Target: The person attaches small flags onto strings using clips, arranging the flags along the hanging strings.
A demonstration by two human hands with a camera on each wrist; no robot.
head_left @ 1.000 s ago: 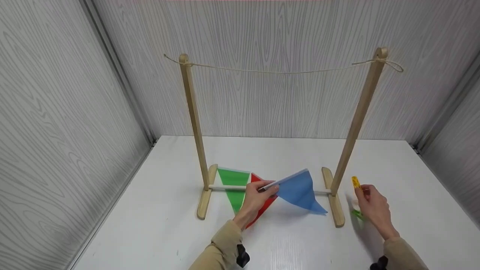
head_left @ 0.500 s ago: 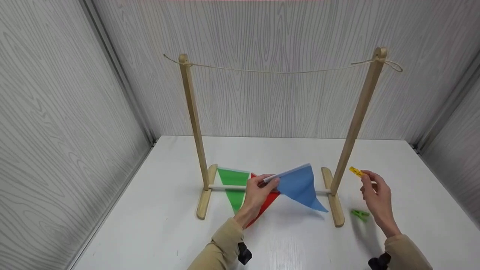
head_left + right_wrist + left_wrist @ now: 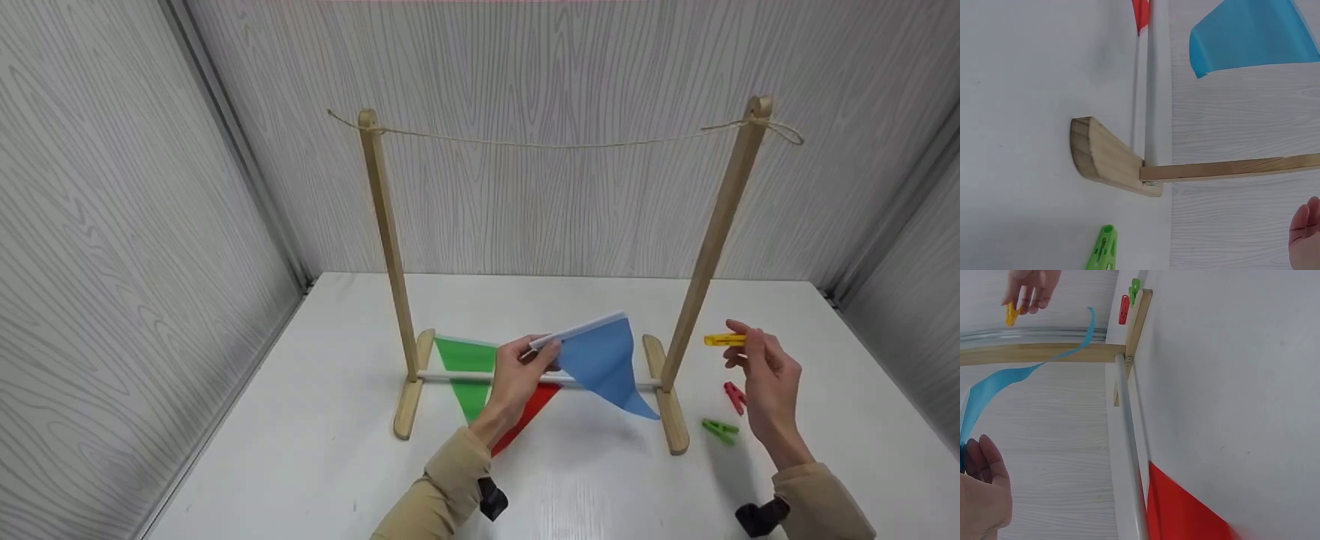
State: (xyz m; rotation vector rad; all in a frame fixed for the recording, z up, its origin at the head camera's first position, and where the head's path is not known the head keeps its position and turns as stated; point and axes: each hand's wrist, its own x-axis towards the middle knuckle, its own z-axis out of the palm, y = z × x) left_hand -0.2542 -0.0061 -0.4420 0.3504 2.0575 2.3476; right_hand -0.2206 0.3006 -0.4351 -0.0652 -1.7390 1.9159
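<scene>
My left hand (image 3: 517, 379) pinches a blue triangular pennant (image 3: 604, 360) by the left end of its white top edge, holding it above the table with its tip hanging down to the right. In my right hand (image 3: 769, 382) a yellow clothespin (image 3: 724, 340) is pinched between thumb and fingers, to the right of the wooden stand. Below that hand lie a red clothespin (image 3: 735, 397) and a green clothespin (image 3: 720, 430). Behind the left hand, a green pennant (image 3: 469, 360) and a red pennant (image 3: 529, 412) lie at the stand's white crossbar (image 3: 450, 375), partly hidden.
The wooden stand has a left post (image 3: 390, 247) and a right post (image 3: 716, 247), each on a wooden foot. A thin string (image 3: 555, 145) is tied between their tops, sagging slightly. Wood-grain panels (image 3: 562, 210) enclose the table.
Both hands have risen a little. The right hand has lifted the yellow clothespin off to the right and turned it level, uncovering the red and green clothespins. The blue pennant has moved up slightly.
</scene>
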